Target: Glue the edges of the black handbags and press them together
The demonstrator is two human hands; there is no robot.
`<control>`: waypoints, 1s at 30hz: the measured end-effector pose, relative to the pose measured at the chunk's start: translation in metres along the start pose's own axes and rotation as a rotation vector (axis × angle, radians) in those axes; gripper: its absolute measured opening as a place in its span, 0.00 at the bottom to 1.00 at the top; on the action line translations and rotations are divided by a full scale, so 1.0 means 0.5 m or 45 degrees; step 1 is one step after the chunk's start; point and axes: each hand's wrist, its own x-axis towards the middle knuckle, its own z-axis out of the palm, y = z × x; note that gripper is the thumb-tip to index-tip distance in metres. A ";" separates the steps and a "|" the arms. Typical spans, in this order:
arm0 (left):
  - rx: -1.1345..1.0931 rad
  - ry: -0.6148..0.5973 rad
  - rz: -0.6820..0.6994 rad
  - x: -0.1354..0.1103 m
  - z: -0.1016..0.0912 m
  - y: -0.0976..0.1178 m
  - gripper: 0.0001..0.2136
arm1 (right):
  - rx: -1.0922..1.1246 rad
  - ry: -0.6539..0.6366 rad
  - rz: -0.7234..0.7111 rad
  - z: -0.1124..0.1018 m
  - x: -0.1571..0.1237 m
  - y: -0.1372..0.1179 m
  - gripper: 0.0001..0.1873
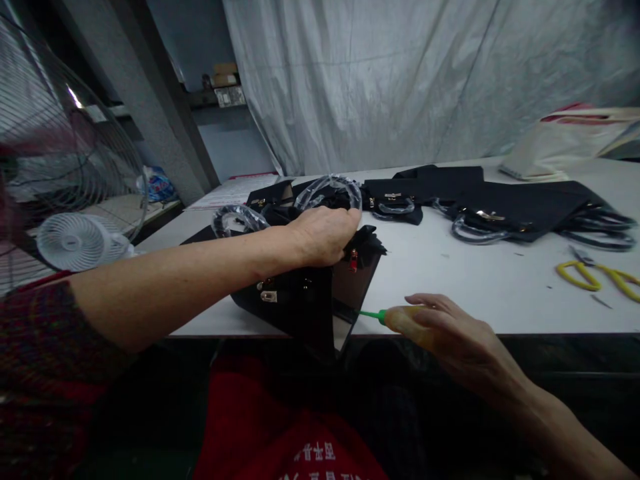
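Observation:
A black handbag [295,310] with a metal clasp and plastic-wrapped handles rests tilted at the table's front edge. My left hand [325,235] is closed over its top by the handle, with the fingertips partly hidden. On its right side, an unfolded side panel [356,277] shows a brownish inner face. My right hand [447,330] is wrapped round a yellowish squeeze bottle [403,321] with a thin green nozzle. The nozzle's tip reaches the lower part of the side panel; whether it touches cannot be made out.
Several more black handbags [520,203] lie along the back of the white table [445,280]. Yellow-handled snips [580,273] are at the right, near small scraps. A pale cloth bag [565,143] stands at the back right. At the left are a small white fan [75,240] and a large caged fan [105,133].

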 end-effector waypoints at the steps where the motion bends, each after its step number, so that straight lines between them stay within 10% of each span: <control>1: 0.008 -0.008 0.012 0.001 0.002 0.002 0.21 | -0.031 -0.025 0.022 0.003 -0.002 0.002 0.17; 30: -0.233 0.024 -0.059 -0.026 0.030 -0.008 0.17 | -0.226 -0.141 -0.100 -0.002 0.043 -0.033 0.11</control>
